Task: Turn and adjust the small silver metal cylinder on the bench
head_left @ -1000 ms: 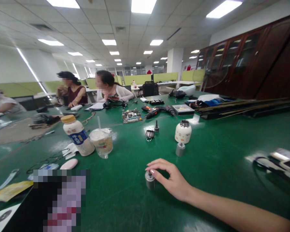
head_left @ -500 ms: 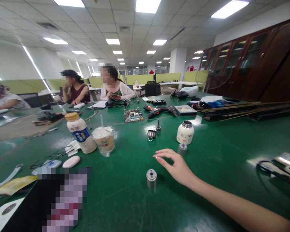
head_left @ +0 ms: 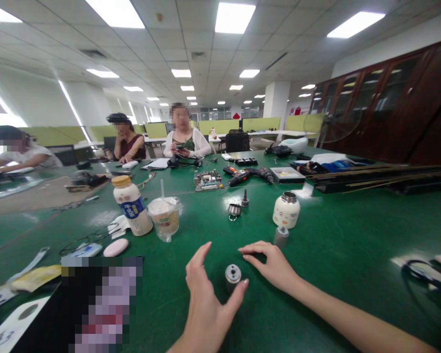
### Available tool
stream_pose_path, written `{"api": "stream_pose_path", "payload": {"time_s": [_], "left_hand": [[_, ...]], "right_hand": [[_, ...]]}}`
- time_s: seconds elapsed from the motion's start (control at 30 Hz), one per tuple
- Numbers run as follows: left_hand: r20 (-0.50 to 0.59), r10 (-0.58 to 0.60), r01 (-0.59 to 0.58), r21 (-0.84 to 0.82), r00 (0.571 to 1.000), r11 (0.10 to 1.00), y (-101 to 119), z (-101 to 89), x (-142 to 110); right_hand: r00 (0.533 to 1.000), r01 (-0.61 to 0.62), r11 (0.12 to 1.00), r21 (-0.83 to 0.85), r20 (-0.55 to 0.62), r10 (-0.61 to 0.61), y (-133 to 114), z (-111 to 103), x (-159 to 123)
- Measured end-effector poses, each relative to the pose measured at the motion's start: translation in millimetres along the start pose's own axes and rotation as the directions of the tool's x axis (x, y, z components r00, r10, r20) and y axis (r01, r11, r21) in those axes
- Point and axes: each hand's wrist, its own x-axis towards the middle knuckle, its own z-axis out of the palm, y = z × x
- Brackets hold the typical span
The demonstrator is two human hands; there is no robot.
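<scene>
A small silver metal cylinder [head_left: 232, 275], like a little electric motor, stands upright on the green table with holes in its top face. My left hand [head_left: 209, 299] is open around it: the thumb is at its near right side, the fingers to its left, and I cannot tell whether they touch it. Up and to the right of the cylinder, my right hand [head_left: 270, 262] hovers with thumb and fingertips pinched together. Whatever lies in that pinch is too small to make out. A second metal cylinder [head_left: 281, 237] stands behind the right hand, before a cream flask [head_left: 286, 211].
A small metal cup with a ring [head_left: 234, 211] and a dark bit [head_left: 245, 199] sit ahead. To the left are a plastic cup [head_left: 164, 215], a bottle [head_left: 132, 206] and a pink oval object [head_left: 116, 247]. Farther off lie a circuit board [head_left: 208, 180] and power drills [head_left: 238, 175]. Several people sit beyond.
My right hand has lifted off the cylinder's top and moved slightly right. My left hand has come in from below, open, around the cylinder. The camera view has turned slightly left.
</scene>
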Motion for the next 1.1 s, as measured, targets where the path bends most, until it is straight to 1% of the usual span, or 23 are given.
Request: {"api": "stream_pose_path", "payload": {"time_s": [0.07,0.1,0.13,0.17,0.23,0.33,0.4,0.53,0.67,0.9,1.03,1.1], "left_hand": [[0.026,-0.006,0.006,0.004,1.000,1.000,-3,1.7,2],[0.066,-0.001,0.001,-0.001,0.998,1.000,-3,2.0,3],[0.118,0.003,-0.002,-0.010,0.993,1.000,-3,1.8,4],[0.171,0.004,0.000,-0.020,0.985,1.000,-2,1.3,5],[0.240,-0.010,0.018,-0.034,0.971,0.999,0,-0.2,5],[0.268,-0.060,0.070,-0.028,0.962,0.997,4,-2.1,5],[0.272,-0.074,0.084,-0.026,0.960,0.996,5,-2.5,5],[0.284,-0.070,0.084,-0.037,0.956,0.996,6,-2.2,5],[0.283,-0.060,0.078,-0.052,0.957,0.996,5,-1.9,6],[0.298,-0.057,0.076,-0.054,0.953,0.996,7,-2.5,5],[0.306,-0.042,0.066,-0.069,0.951,0.995,7,-2.3,6],[0.306,-0.037,0.063,-0.075,0.951,0.995,7,-2.3,6]], "right_hand": [[0.997,-0.013,0.993,0.114,-0.071,0.021,-11,-1,0],[0.996,-0.011,0.985,0.170,-0.090,0.026,-19,-1,-1],[0.996,-0.004,0.976,0.217,-0.085,0.023,-27,-1,-2],[0.998,0.004,0.967,0.255,-0.057,0.011,-35,0,-4],[1.000,0.009,0.955,0.296,-0.002,-0.009,-50,2,-8],[0.997,0.000,0.967,0.253,0.075,-0.020,-62,7,-14],[0.996,0.002,0.975,0.222,0.081,-0.021,-62,9,-16],[0.998,0.044,0.982,0.182,0.027,-0.050,-60,6,-14],[0.996,0.055,0.991,0.125,0.061,-0.063,-62,2,-12],[0.993,0.073,0.989,0.126,0.079,-0.083,-66,4,-12],[0.993,0.058,0.991,0.123,0.092,-0.070,-67,5,-14],[0.995,0.063,0.991,0.114,0.072,-0.072,-64,6,-16]]}}
